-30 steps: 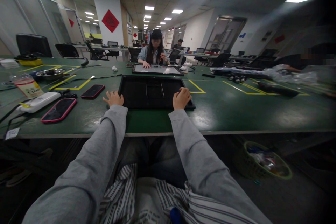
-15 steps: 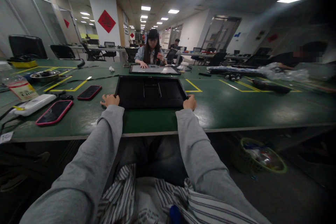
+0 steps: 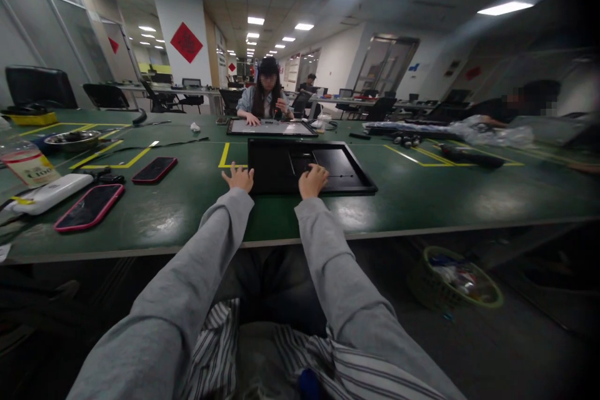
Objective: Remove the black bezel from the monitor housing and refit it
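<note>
A black rectangular frame (image 3: 274,169) with a raised rim and a recessed panel lies flat on the green table (image 3: 206,219). At its left edge is my left hand (image 3: 240,179), fingers spread, with the thumb side touching the rim. My right hand (image 3: 313,181) is over the middle of the frame, its fingers bent and apart near a small central part. Neither hand is wrapped round anything that shows.
Two phones (image 3: 154,170) (image 3: 89,207), a white power strip (image 3: 59,192) and a bottle (image 3: 29,165) sit to the left. Across the table a person handles a flat panel (image 3: 272,127). Plastic wrap (image 3: 497,131) lies right; a basket (image 3: 462,281) stands below.
The black frame has shifted to the right along the table. My right hand has left its right edge and moved over its middle; my left hand has moved right with the left edge.
</note>
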`<state>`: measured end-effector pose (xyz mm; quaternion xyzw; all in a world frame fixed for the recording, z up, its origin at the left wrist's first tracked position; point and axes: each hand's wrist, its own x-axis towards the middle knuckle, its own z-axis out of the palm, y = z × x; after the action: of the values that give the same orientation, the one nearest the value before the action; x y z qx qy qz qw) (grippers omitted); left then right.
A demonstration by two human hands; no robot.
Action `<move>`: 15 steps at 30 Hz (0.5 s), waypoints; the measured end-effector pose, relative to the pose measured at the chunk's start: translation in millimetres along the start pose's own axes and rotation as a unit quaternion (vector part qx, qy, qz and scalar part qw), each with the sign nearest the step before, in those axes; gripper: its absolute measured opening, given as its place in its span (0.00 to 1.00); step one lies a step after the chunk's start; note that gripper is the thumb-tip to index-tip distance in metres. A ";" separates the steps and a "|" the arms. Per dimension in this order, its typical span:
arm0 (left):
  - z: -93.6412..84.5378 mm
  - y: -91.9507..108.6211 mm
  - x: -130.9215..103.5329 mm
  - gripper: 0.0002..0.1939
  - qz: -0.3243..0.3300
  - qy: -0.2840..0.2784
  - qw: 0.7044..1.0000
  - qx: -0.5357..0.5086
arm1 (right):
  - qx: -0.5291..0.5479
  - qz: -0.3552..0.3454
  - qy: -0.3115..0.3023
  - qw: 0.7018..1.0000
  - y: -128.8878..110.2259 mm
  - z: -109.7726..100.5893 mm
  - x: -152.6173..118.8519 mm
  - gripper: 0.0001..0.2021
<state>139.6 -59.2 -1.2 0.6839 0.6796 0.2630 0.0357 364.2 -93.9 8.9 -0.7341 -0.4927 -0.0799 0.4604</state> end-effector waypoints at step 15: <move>-1.9 -45.1 -4.8 0.23 0.006 -0.035 0.999 0.017 | -0.200 -0.135 -0.235 0.942 -19.6 30.0 -26.4 0.36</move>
<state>98.0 -61.0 -19.4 0.6975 0.6779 0.2274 0.0463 325.3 -86.6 -11.3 -0.7354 -0.6553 -0.0635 0.1606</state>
